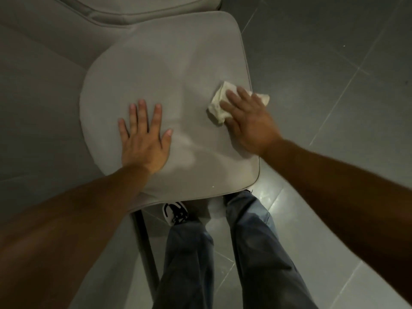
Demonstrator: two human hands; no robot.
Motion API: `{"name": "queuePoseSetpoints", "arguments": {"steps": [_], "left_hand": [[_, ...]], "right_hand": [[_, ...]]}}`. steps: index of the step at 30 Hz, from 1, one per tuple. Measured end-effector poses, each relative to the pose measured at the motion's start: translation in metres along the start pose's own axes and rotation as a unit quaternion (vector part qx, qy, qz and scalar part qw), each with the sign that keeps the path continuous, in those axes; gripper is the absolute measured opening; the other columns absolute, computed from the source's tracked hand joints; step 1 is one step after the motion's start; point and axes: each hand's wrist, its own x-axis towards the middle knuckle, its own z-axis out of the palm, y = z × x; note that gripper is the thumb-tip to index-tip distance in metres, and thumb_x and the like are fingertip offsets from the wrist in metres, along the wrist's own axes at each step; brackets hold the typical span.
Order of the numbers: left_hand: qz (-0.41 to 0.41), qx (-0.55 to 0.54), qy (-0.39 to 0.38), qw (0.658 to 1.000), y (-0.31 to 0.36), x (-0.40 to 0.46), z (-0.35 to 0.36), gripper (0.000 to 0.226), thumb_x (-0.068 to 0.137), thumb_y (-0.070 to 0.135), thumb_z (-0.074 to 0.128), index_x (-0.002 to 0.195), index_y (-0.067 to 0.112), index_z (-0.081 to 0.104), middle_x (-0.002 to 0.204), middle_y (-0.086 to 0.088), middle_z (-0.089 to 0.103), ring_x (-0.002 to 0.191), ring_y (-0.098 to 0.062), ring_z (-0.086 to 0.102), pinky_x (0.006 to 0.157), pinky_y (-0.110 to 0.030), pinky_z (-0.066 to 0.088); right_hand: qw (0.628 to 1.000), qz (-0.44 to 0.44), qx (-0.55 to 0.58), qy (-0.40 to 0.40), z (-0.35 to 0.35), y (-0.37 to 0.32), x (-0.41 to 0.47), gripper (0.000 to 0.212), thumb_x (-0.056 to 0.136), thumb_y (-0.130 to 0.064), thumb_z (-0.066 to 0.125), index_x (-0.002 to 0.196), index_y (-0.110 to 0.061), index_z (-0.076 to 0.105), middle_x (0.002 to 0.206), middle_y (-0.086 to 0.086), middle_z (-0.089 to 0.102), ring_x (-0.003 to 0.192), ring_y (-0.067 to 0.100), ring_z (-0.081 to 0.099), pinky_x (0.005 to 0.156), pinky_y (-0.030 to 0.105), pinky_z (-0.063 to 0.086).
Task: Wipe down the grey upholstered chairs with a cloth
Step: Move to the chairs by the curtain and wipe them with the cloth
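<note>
One crumpled pale cloth sits on the grey chair seat, out at about three o'clock near the seat's right edge, and the right hand is pressed flat on top of it, fingers straight and spread, pinning it to the upholstery. A loose corner of the cloth pokes out past the fingers toward the floor side. Over at nine o'clock on the same seat, the left hand lies palm-down with fingers fanned and relaxed, holding nothing, just bracing on the cushion. A paler, shiny streak runs across the seat between the two hands. At twelve o'clock, the padded edge of a second grey chair butts up against this one. Down at six o'clock, a dark chair leg drops away beside blue jeans and one black-and-white sneaker, all standing on glossy grey floor tiles.
</note>
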Motion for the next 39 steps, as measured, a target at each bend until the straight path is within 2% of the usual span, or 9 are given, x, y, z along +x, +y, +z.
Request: {"name": "queuePoseSetpoints", "arguments": {"steps": [5,8,12,17,24,28,31,35,39], "left_hand": [[0.004,0.014,-0.036,0.999,0.0,0.0,-0.004,0.07,0.094,0.075,-0.006,0.15,0.041,-0.032,0.166,-0.002,-0.029,0.144,-0.017,-0.042,0.12,-0.049,-0.02],[0.001,0.011,-0.052,0.999,0.003,0.001,-0.009,0.076,0.091,0.079,-0.006,0.149,0.038,-0.032,0.162,-0.002,-0.036,0.143,-0.019,-0.043,0.119,-0.05,-0.022],[0.005,0.019,-0.059,0.998,0.004,0.0,-0.01,0.082,0.089,0.08,-0.006,0.153,0.035,-0.03,0.161,-0.004,-0.037,0.138,-0.019,-0.048,0.118,-0.05,-0.024],[0.015,0.035,-0.011,0.999,0.004,-0.002,-0.007,0.082,0.094,0.075,0.001,0.16,0.03,-0.014,0.168,-0.006,-0.022,0.146,-0.019,-0.039,0.122,-0.052,-0.016],[0.021,0.035,-0.025,0.999,-0.002,-0.001,-0.011,0.077,0.096,0.072,0.008,0.161,0.034,-0.011,0.169,-0.004,-0.021,0.153,-0.023,-0.023,0.122,-0.053,-0.015],[0.016,0.028,-0.048,0.998,0.0,-0.001,-0.014,0.077,0.096,0.072,0.003,0.159,0.034,-0.016,0.167,-0.004,-0.026,0.152,-0.024,-0.028,0.122,-0.053,-0.017],[0.017,0.026,-0.051,0.998,0.001,-0.001,-0.016,0.077,0.095,0.073,0.002,0.159,0.033,-0.017,0.167,-0.005,-0.026,0.152,-0.025,-0.027,0.122,-0.053,-0.016],[0.016,0.022,-0.049,0.998,0.001,-0.003,-0.013,0.076,0.095,0.073,0.002,0.156,0.035,-0.023,0.165,-0.004,-0.03,0.151,-0.025,-0.03,0.122,-0.053,-0.017],[0.016,0.021,-0.043,0.999,0.002,-0.003,-0.008,0.073,0.097,0.071,0.005,0.152,0.036,-0.03,0.166,-0.005,-0.029,0.151,-0.026,-0.03,0.121,-0.053,-0.018]], "right_hand": [[0.994,-0.073,0.004,-0.081,0.045,-0.048,-0.13,0.047,0.099,-0.034,0.04,0.145,-0.023,0.043,0.156,0.005,0.033,0.146,0.029,0.024,0.12,0.045,0.013],[0.991,-0.08,0.053,-0.091,0.044,-0.065,-0.177,0.044,0.098,-0.034,0.046,0.141,-0.026,0.048,0.149,-0.001,0.045,0.142,0.019,0.033,0.114,0.044,0.034],[0.98,-0.018,0.188,0.068,0.019,-0.073,-0.145,0.04,0.098,-0.03,0.044,0.134,-0.017,0.052,0.132,0.007,0.06,0.124,0.018,0.05,0.111,0.02,0.03],[0.971,0.056,0.142,0.183,-0.009,-0.052,-0.041,0.042,0.101,-0.029,0.041,0.134,-0.008,0.055,0.136,0.014,0.057,0.128,0.026,0.052,0.109,0.035,0.039],[0.995,-0.084,-0.055,-0.02,0.029,-0.042,-0.018,0.046,0.102,-0.042,0.036,0.143,-0.025,0.046,0.155,0.003,0.037,0.146,0.025,0.026,0.119,0.05,0.012],[0.978,-0.17,-0.078,-0.09,0.055,-0.058,-0.092,0.049,0.098,-0.039,0.042,0.147,-0.03,0.038,0.16,-0.002,0.025,0.149,0.026,0.016,0.118,0.05,0.015],[0.977,-0.187,0.02,-0.099,0.049,-0.063,-0.136,0.044,0.094,-0.034,0.052,0.138,-0.027,0.052,0.15,-0.002,0.044,0.142,0.024,0.034,0.113,0.047,0.032],[0.982,-0.01,0.183,0.036,0.014,-0.057,-0.125,0.04,0.098,-0.033,0.042,0.133,-0.019,0.054,0.132,0.008,0.06,0.12,0.026,0.058,0.101,0.034,0.044],[0.957,0.155,0.155,0.19,-0.019,-0.018,-0.061,0.039,0.101,-0.027,0.044,0.133,-0.008,0.056,0.132,0.015,0.06,0.119,0.03,0.057,0.099,0.025,0.038]]}}
